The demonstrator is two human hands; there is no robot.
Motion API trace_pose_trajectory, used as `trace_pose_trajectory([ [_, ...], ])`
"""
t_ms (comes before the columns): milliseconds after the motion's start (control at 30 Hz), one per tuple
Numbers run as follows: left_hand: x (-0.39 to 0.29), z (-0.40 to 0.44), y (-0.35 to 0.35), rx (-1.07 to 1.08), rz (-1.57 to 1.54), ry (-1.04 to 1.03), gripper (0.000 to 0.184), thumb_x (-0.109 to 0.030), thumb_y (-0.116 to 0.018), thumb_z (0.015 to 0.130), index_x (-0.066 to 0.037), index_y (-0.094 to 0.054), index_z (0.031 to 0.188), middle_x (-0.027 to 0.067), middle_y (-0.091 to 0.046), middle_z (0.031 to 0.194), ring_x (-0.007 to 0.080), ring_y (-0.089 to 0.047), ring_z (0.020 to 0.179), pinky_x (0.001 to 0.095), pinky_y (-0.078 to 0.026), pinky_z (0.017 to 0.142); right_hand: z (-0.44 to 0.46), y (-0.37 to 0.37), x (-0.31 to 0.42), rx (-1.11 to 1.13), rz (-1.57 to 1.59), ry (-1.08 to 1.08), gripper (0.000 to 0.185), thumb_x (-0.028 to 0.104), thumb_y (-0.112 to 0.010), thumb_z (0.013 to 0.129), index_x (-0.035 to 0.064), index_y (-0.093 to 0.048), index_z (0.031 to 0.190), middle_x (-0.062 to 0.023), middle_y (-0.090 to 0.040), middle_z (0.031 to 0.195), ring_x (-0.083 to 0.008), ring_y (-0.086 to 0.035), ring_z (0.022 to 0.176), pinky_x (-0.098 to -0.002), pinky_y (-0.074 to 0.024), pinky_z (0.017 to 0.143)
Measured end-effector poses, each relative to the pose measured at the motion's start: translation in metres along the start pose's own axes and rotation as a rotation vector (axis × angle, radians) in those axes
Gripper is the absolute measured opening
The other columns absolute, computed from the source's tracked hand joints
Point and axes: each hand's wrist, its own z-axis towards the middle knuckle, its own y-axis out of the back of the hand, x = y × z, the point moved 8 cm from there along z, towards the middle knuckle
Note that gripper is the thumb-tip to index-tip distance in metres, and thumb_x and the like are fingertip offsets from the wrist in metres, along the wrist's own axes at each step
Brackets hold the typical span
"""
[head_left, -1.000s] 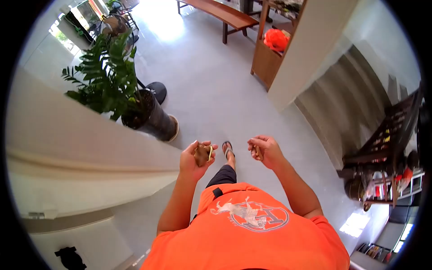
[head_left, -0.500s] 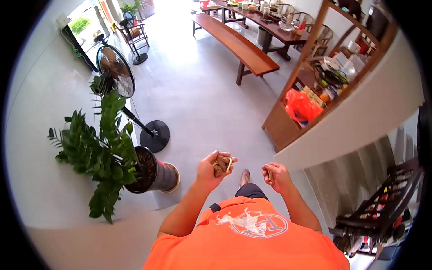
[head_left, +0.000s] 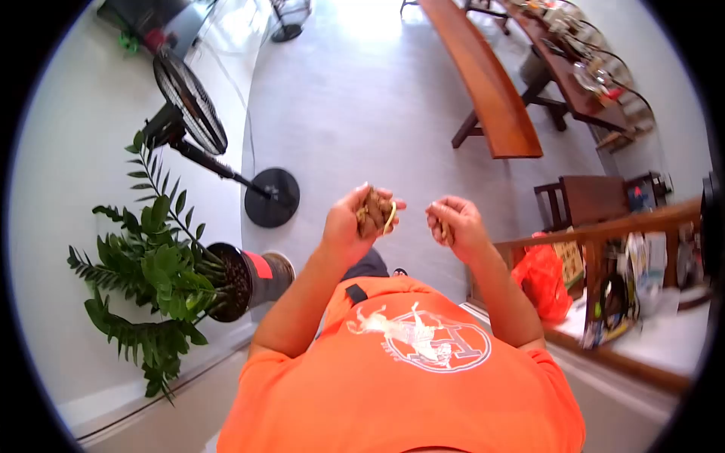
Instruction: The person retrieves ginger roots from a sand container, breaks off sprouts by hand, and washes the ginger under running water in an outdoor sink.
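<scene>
Smooth grey floor (head_left: 340, 128) runs beneath everything, with a white wall along the left side. Nearest is the person's orange shirt (head_left: 408, 385), with a pale print on its chest. Beyond it both forearms reach forward, and the hands are held up in front of the body, near each other but apart. The left hand (head_left: 347, 229) is half open and cupped, its fingers curled round some brown lumps (head_left: 372, 213), which lie against the palm between thumb and fingers. A thin yellowish strip (head_left: 390, 217) shows at the lumps' right edge, by the fingertips. The right hand (head_left: 464, 228) is mostly closed, thumb and forefinger drawn together, with a small brown piece (head_left: 446, 232) held in the curled fingers below them; whether the fingertips pinch anything is too small to tell. Left of the arms stands a potted plant (head_left: 162, 272); on the right, a red bag (head_left: 541, 279) sits on a wooden shelf (head_left: 634, 371). Farther off come a standing fan (head_left: 190, 102), a long wooden bench (head_left: 491, 83) and a cluttered table (head_left: 565, 79).
</scene>
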Motion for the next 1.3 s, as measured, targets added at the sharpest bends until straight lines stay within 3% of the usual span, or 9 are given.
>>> trace_pose_trajectory([
  [233, -0.109, 0.155, 0.014, -0.027, -0.053, -0.119, 0.043, -0.033, -0.036, 0.105, 0.001, -0.062, 0.108, 0.0226, -0.069, 0.104, 0.0295, -0.065, 0.084, 0.0387, -0.051, 0.077, 0.2, -0.02, 0.091, 0.191, -0.089, -0.021, 0.017, 0.015, -0.064, 0.096, -0.002, -0.064, 0.093, -0.0048, -0.064, 0.074, -0.0073, -0.054, 0.05, -0.0223, -0.0388, 0.042],
  [433, -0.216, 0.31, -0.001, -0.003, -0.05, -0.105, 0.038, -0.03, -0.041, 0.104, 0.001, -0.063, 0.107, 0.0136, -0.067, 0.094, 0.0254, -0.064, 0.081, 0.0381, -0.05, 0.074, 0.36, -0.021, 0.18, 0.203, -0.314, -0.047, 0.017, 0.015, -0.064, 0.096, -0.0013, -0.066, 0.099, -0.0033, -0.065, 0.075, -0.0064, -0.057, 0.055, -0.0215, -0.0406, 0.044],
  [600, -0.298, 0.428, -0.023, -0.036, -0.015, -0.013, 0.034, -0.026, -0.042, 0.104, 0.001, -0.063, 0.106, 0.0116, -0.066, 0.092, 0.0223, -0.063, 0.079, 0.0354, -0.05, 0.069, 0.475, -0.009, 0.263, 0.187, -0.46, 0.174, 0.016, 0.006, -0.068, 0.091, -0.0037, -0.066, 0.104, -0.0015, -0.063, 0.074, -0.0048, -0.055, 0.059, -0.0229, -0.0443, 0.05],
  [900, -0.423, 0.642, -0.046, -0.025, 0.037, -0.02, 0.033, -0.025, -0.04, 0.105, 0.001, -0.06, 0.109, 0.0114, -0.065, 0.092, 0.0213, -0.062, 0.078, 0.0345, -0.05, 0.066, 0.702, 0.041, 0.366, 0.218, -0.517, 0.512, 0.021, -0.001, -0.069, 0.086, -0.0002, -0.07, 0.108, 0.0007, -0.059, 0.072, -0.0056, -0.045, 0.059, -0.0237, -0.0394, 0.054],
  [1067, -0.513, 0.749, -0.054, -0.117, 0.021, -0.025, 0.034, -0.025, -0.038, 0.105, 0.002, -0.058, 0.111, 0.0117, -0.065, 0.094, 0.0221, -0.062, 0.079, 0.034, -0.051, 0.067, 0.836, 0.03, 0.462, 0.336, -0.678, 0.754, 0.018, -0.002, -0.07, 0.085, 0.0019, -0.073, 0.102, -0.0018, -0.058, 0.071, -0.0081, -0.049, 0.057, -0.0258, -0.0416, 0.052],
  [1200, -0.586, 0.815, -0.063, -0.111, -0.015, -0.051, 0.037, -0.026, -0.037, 0.106, 0.004, -0.057, 0.113, 0.0148, -0.064, 0.097, 0.0238, -0.063, 0.08, 0.0348, -0.053, 0.068, 0.931, 0.019, 0.513, 0.458, -0.592, 0.676, 0.017, -0.004, -0.069, 0.086, 0.0019, -0.073, 0.102, -0.0026, -0.06, 0.072, -0.0076, -0.052, 0.057, -0.0262, -0.0426, 0.051],
  [1300, -0.638, 0.874, -0.049, -0.116, -0.105, -0.083, 0.038, -0.026, -0.036, 0.106, 0.005, -0.056, 0.115, 0.0168, -0.064, 0.099, 0.0254, -0.064, 0.082, 0.0359, -0.055, 0.07, 1.021, 0.019, 0.529, 0.493, -0.479, 0.468, 0.016, -0.004, -0.069, 0.087, 0.0015, -0.074, 0.102, -0.002, -0.059, 0.07, -0.0064, -0.052, 0.057, -0.0246, -0.0419, 0.051],
])
